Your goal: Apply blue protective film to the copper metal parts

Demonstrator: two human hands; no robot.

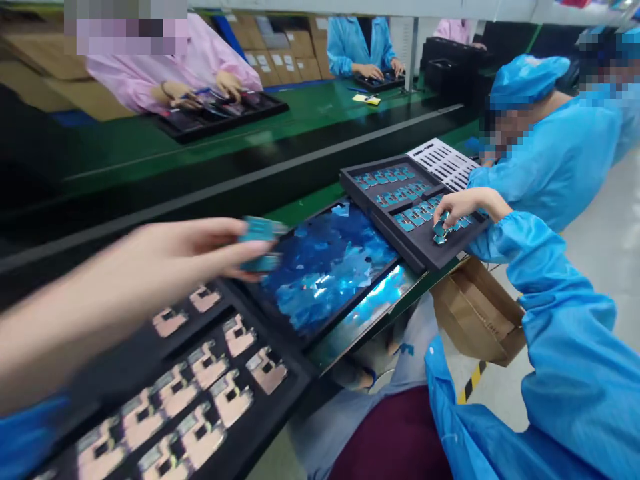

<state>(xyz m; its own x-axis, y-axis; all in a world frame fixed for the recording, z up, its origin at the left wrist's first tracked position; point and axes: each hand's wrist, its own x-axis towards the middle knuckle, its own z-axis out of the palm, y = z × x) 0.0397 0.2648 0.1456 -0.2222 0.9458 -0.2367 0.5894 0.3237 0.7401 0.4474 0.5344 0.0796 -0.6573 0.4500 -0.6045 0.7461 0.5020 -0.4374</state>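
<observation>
My left hand (200,250), blurred by motion, pinches a teal circuit board (260,230); it may be more than one. It hovers above the gap between the near-left tray and the film-filled tray. On the right, my right hand (463,203) has its fingertips closed on a small teal circuit board (440,231), just over the black foam tray (425,250). Rows of similar teal boards (410,217) lie in that tray. The near-left black tray (287,407) holds several boards with copper-coloured faces (233,399).
Crumpled blue film pieces (325,267) fill a middle tray. A white slotted tray (445,163) lies behind the right tray. An open cardboard box (480,310) stands below the bench edge. A co-worker in blue (550,160) sits close on the right; others work across the green bench (320,110).
</observation>
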